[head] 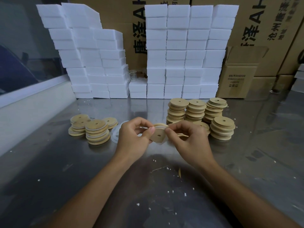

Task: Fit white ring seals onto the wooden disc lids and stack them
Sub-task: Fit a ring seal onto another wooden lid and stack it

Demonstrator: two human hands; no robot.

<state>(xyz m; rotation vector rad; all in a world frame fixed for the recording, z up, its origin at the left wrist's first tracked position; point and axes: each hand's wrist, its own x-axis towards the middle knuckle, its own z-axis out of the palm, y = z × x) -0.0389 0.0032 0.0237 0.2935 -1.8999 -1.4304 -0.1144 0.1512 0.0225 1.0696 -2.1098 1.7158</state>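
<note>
Both hands, left and right, pinch one wooden lid mid seal-fitting above the desk; next probably seat the ring fully, then stack.

Pale matt wood on the disc lid and the lid stacks, grain barely showing. The table is brushed steel, glossy with smeared reflections and white crumbs; behind it, chalky white foam blocks and dull brown cardboard boxes.
</note>
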